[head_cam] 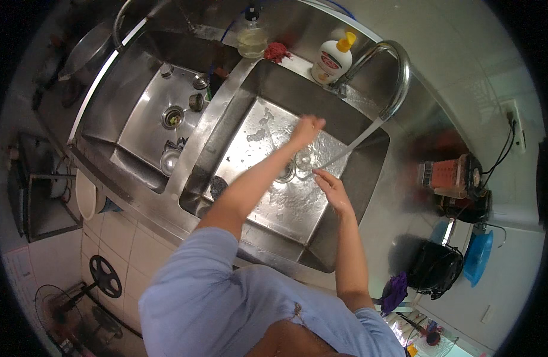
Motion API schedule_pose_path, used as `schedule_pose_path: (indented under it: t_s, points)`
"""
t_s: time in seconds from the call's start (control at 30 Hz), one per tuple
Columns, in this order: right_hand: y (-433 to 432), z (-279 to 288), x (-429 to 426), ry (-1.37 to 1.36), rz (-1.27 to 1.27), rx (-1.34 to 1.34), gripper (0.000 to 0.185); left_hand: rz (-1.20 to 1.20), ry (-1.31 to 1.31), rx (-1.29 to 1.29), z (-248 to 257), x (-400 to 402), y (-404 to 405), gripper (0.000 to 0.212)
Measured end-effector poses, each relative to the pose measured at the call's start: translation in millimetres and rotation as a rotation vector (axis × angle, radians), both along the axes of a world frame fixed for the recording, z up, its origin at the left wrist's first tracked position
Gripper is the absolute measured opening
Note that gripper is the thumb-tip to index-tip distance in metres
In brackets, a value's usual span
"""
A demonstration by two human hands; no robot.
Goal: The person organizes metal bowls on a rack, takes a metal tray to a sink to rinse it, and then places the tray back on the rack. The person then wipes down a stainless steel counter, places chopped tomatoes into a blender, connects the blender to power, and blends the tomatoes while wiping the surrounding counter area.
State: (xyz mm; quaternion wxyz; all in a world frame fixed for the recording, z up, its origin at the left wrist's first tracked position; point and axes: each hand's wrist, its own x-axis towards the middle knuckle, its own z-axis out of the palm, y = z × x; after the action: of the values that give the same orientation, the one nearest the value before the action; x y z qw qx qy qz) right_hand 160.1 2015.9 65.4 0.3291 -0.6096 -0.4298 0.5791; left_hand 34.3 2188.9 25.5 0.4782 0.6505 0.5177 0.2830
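Note:
Both of my hands are over the right basin [256,214] of a stainless steel double sink. My left hand [307,130] is above the far part of the basin floor, fingers curled and slightly blurred; whether anything is inside them is hidden. My right hand [333,191] reaches in lower down, fingers extended, with the fingertips at the foot of the water stream [358,140] and no object visible in it. Water pours at a slant from the curved chrome faucet [401,76] and spreads over the floor. Near the drain [284,173] is a small round shiny thing [303,159], its kind unclear.
A dark scouring pad [218,186] lies at the basin's left side. On the back ledge are a white pump bottle [331,61], red mesh scrubber [277,52] and clear bottle of yellowish liquid [251,41]. The left basin [140,111] holds small metal items. A blender [450,176] stands right.

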Motion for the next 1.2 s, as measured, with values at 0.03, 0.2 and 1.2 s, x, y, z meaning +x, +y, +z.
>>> schedule_pose_path:
  t_s: [0.03,0.2,1.2]
  points:
    - [-7.5,-8.2,6.2,-0.158,0.049,-0.004,0.036,0.179,0.157,0.33,6.2,-8.8,22.8,0.027]
    - [-26.8,-30.4,5.6,-0.214,-0.017,-0.019,0.031,0.338,0.468,0.729,51.1,-76.2,122.5,0.026]
    - [43.3,38.2,13.0,-0.026,-0.12,0.118,0.022,-0.084,-0.73,-0.653,-6.5,18.3,-68.9,0.045]
